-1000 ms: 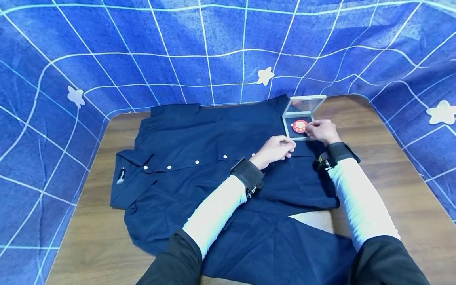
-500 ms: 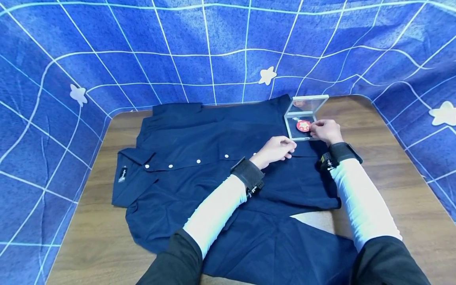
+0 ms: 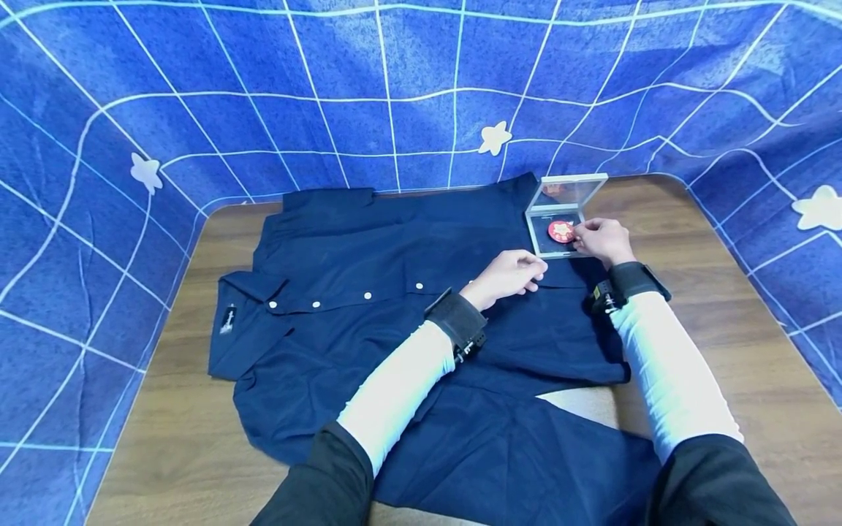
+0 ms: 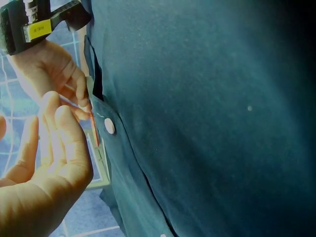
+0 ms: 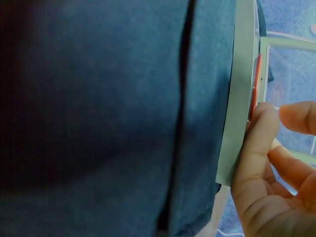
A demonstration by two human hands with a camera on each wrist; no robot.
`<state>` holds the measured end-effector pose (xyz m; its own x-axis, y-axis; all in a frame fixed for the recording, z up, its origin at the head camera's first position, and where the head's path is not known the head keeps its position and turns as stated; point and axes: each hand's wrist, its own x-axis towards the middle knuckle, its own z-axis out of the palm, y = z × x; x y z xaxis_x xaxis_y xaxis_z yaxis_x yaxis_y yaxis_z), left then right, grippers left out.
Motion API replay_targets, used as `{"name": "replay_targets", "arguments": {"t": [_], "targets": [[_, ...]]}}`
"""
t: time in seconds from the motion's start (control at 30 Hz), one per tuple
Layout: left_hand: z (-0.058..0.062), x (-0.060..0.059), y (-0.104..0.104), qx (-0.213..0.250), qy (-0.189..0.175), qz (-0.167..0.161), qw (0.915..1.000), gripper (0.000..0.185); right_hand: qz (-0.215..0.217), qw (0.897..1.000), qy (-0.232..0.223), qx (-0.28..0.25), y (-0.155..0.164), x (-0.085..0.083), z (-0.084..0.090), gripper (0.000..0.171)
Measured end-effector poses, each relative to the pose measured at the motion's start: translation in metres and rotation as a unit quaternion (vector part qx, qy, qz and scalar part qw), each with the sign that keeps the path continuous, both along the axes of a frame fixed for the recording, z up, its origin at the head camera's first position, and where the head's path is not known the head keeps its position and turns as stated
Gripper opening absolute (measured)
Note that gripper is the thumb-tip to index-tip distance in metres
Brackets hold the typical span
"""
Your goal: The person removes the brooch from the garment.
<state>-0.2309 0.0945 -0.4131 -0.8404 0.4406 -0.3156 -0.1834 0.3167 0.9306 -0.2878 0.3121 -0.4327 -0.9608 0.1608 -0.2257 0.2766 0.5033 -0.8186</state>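
Note:
A shallow display case (image 3: 536, 241) with a pale frame and clear raised lid (image 3: 572, 191) lies on the dark blue shirt (image 3: 342, 241). Inside it is a round red badge (image 3: 561, 231) with a pale star-like design. My right hand (image 3: 601, 239) is at the badge's right edge. In the right wrist view an index fingertip touches the edge of the badge (image 5: 256, 89), and the thumb stands slightly apart. My left hand (image 3: 506, 277) hovers by the case's front left corner, fingers loosely bent and holding nothing. In the left wrist view its palm (image 4: 54, 163) shows.
The shirt lies flat with its collar (image 3: 240, 321) to the left and a row of white buttons (image 3: 368, 296) along its middle. Below it spreads a wooden table (image 3: 164, 409). Blue grid-patterned cloth (image 3: 296, 88) with white stars encloses the back and sides.
The badge has turned and shifted slightly right inside the case, with my right hand at its edge. My left hand has stayed in nearly the same place.

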Motion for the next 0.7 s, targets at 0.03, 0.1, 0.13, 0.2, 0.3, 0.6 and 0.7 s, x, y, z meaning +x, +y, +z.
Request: {"name": "replay_targets", "arguments": {"t": [0.03,0.1,0.13,0.2,0.3,0.6,0.7], "targets": [[0.0,0.0,0.0,-0.002,0.001,-0.001,1.0,0.025,0.0,1.0,0.003,0.003,-0.001,0.001,0.001,0.041],[0.002,0.0,0.0,-0.002,0.005,-0.006,1.0,0.025,-0.002,1.0,0.012,0.009,-0.001,0.001,0.003,0.041],[0.003,0.0,0.0,-0.003,0.009,-0.011,0.9999,0.026,-0.004,0.999,0.021,0.028,-0.002,0.002,0.005,0.04],[0.006,0.0,0.0,-0.006,0.024,-0.022,0.9994,0.027,-0.006,0.996,0.048,0.076,-0.003,0.002,0.009,0.038],[0.013,0.0,-0.003,-0.021,0.068,-0.031,0.997,0.027,-0.006,0.987,0.092,0.133,-0.01,0.003,0.017,0.034],[0.032,0.001,-0.056,-0.156,0.279,-0.045,0.9465,0.027,0.043,0.965,0.205,0.16,-0.049,0.019,0.026,0.027],[0.036,0.004,-0.087,-0.183,0.298,-0.014,0.9368,0.028,0.056,0.958,0.231,0.163,-0.058,0.026,0.026,0.025]]}}
